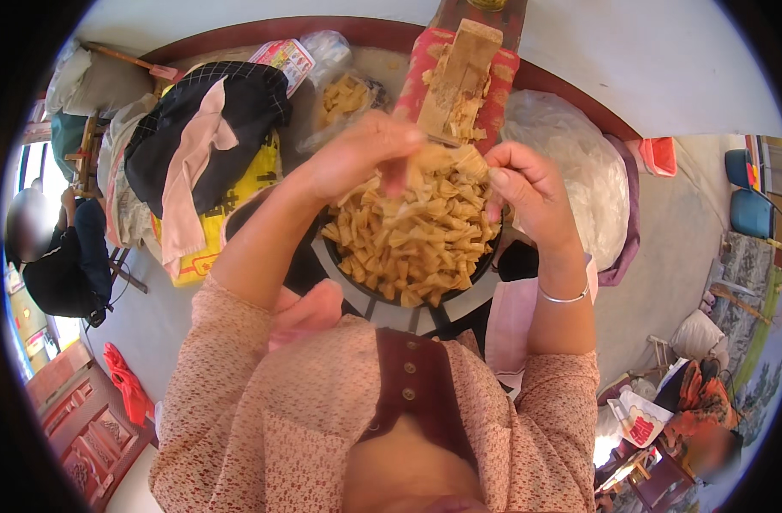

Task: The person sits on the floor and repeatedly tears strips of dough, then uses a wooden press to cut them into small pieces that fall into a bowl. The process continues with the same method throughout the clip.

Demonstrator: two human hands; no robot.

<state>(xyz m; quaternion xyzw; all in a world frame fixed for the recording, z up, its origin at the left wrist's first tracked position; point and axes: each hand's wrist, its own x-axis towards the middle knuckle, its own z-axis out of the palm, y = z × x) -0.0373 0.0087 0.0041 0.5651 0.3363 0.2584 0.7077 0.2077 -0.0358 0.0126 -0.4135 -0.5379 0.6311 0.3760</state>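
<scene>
A heap of small tan folded pieces [408, 244] fills a round dark pan [329, 250] in front of me. Over its far side, my left hand [370, 147] is closed and partly blurred; a thin dark edge shows by its fingertips, but I cannot make out what it grips. My right hand [532, 184], with a bracelet at the wrist, pinches the edge of a larger tan fan-shaped piece [466, 164] between the two hands. Just beyond stands a worn wooden block [464, 73] with tan scraps on it, resting on a red patterned cloth [415, 73].
Left lie a clear bag of tan pieces [344, 98], a black cloth [164, 141], a pink cloth strip [194, 179] and a yellow bag [190, 261]. A large translucent plastic bag [562, 162] sits right. Other people sit far left [62, 269] and lower right [707, 410].
</scene>
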